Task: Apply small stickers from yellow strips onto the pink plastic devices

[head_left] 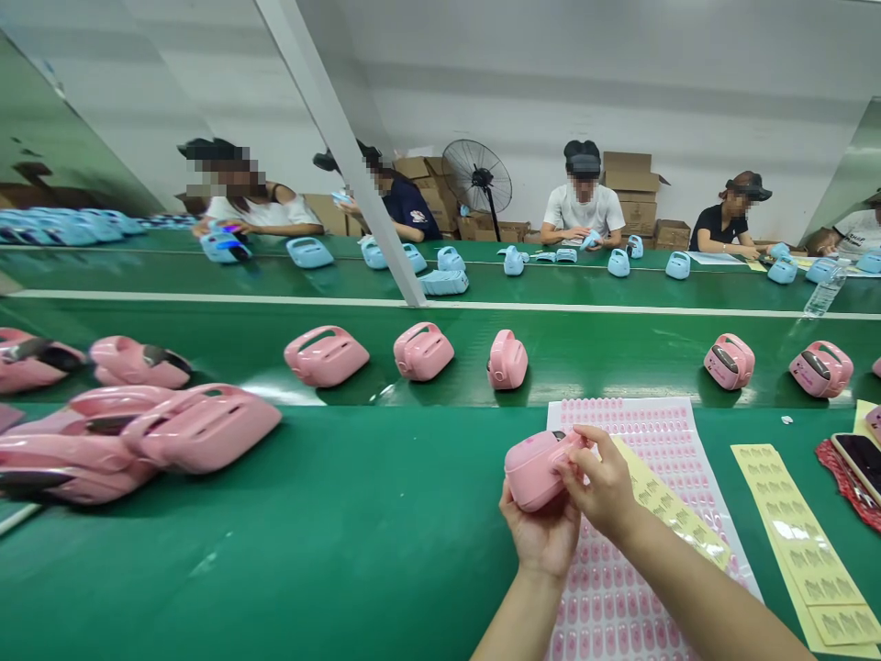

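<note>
A pink plastic device with a carrying handle (533,477) is held up over the sticker sheets. My left hand (543,542) cups it from below, fingers wrapped round its underside. Bent fingers of my right hand (602,482) grip its right side by the handle; whether a sticker is between them I cannot make out. Beneath my arms lies a large sheet of pink oval stickers (596,606), with a yellow sticker strip (678,509) across it. More yellow strips (791,523) lie to the right.
Several pink devices (203,427) are heaped at the left. Others, like this pink one (423,352), stand along the green belt (606,358) ahead. Co-workers (584,207) sit across it, handling blue devices (309,252). A slanted white post (344,147) rises mid-view. A phone (860,464) lies at far right.
</note>
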Action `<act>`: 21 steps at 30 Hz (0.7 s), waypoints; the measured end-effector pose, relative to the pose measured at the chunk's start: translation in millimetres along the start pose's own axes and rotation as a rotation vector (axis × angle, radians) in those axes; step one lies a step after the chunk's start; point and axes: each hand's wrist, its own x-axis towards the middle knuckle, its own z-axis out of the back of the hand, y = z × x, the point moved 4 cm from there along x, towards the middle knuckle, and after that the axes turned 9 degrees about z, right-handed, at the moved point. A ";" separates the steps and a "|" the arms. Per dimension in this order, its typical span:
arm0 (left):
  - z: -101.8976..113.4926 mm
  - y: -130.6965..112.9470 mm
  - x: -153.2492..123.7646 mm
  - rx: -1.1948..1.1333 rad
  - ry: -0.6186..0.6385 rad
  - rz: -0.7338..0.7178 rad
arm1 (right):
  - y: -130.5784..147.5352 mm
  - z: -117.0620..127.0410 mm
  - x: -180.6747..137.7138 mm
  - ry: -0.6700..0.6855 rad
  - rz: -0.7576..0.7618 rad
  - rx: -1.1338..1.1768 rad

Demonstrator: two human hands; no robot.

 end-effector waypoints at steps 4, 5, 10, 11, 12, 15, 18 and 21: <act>1.5 1.2 -0.8 0.015 0.012 0.027 | -5.7 4.3 2.7 0.027 -0.042 0.030; 2.5 2.0 -1.0 0.027 0.004 0.031 | -7.7 4.6 2.6 0.023 -0.110 0.082; 4.8 4.8 -1.3 0.107 -0.051 -0.002 | -23.5 -1.5 -3.7 0.136 -0.479 0.369; 3.8 4.6 -1.1 0.129 -0.050 -0.010 | -29.6 -2.9 -4.1 0.181 -0.511 0.420; 2.6 4.2 -0.8 0.154 -0.042 -0.013 | -38.0 -3.2 -3.6 0.217 -0.536 0.453; 0.4 2.3 -0.3 0.222 -0.036 0.012 | -80.0 5.7 1.0 0.209 -0.663 0.304; 4.3 0.0 -1.4 0.237 -0.112 0.042 | -125.6 20.1 6.7 0.123 -0.776 0.037; 9.3 -1.0 -3.3 0.326 -0.263 0.011 | -152.7 20.5 8.2 0.145 -0.812 0.002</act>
